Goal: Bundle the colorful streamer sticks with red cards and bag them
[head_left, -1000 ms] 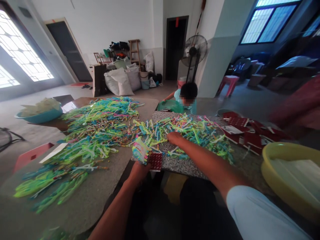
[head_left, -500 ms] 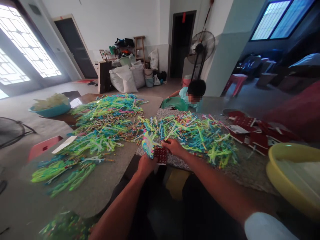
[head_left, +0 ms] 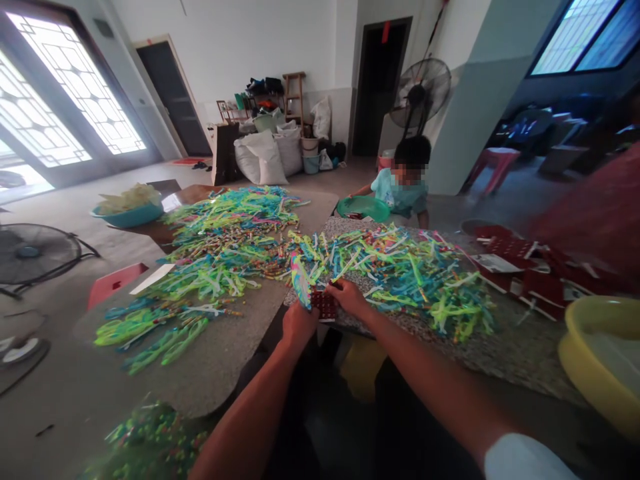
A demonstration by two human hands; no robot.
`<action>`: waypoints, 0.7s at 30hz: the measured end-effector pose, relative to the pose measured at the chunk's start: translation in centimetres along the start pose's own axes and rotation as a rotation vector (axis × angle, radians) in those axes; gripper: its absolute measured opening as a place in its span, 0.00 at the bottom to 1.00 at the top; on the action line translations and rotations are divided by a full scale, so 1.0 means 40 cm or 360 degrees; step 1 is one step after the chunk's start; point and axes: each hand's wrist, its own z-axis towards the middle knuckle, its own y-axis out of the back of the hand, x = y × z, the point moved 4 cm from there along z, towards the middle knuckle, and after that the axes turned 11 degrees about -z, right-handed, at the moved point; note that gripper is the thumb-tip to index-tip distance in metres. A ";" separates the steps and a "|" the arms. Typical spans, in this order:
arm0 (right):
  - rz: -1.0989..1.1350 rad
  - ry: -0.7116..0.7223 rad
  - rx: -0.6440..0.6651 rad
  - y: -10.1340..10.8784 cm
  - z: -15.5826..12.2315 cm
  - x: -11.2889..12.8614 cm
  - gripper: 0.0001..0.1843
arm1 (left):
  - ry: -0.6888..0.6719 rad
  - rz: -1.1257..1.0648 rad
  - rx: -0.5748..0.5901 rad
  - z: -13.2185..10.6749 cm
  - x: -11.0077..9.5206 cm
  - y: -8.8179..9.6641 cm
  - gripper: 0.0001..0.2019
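Note:
My left hand is closed around the lower end of a bundle of neon yellow, blue and pink strands, which sticks up above the fist. Just right of that fist, a dark red board with rows of small dots lies at the near table edge. My right hand is at the board's upper right, its thumb and fingers pinched together. What sits between those fingertips is too small to make out. Beyond both hands spreads a pile of neon strands with bead-like ends.
Another strand heap covers the left table. A yellow basin stands at right, near dark red boards. Across the table, a person is beside a green basin. A red stool and floor fan are left.
The view has swung slightly left, so the scene sits further right. The person across the table has come more upright beside the green basin. My hands keep nearly the same pose at the board.

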 end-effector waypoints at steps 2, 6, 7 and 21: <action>0.0040 -0.0031 0.0034 -0.004 0.004 -0.001 0.17 | -0.0015 0.0046 0.0021 -0.001 0.005 0.003 0.18; 0.0171 -0.0060 0.0022 -0.010 0.013 -0.014 0.17 | -0.0014 0.0064 0.0120 -0.002 0.013 -0.005 0.18; 0.0172 -0.0034 0.0008 -0.012 0.014 -0.016 0.17 | -0.0017 0.0052 0.0126 -0.002 0.013 -0.008 0.18; -0.0023 0.0032 -0.0087 -0.016 0.021 0.022 0.12 | -0.0087 -0.0058 0.0002 -0.018 -0.018 -0.004 0.18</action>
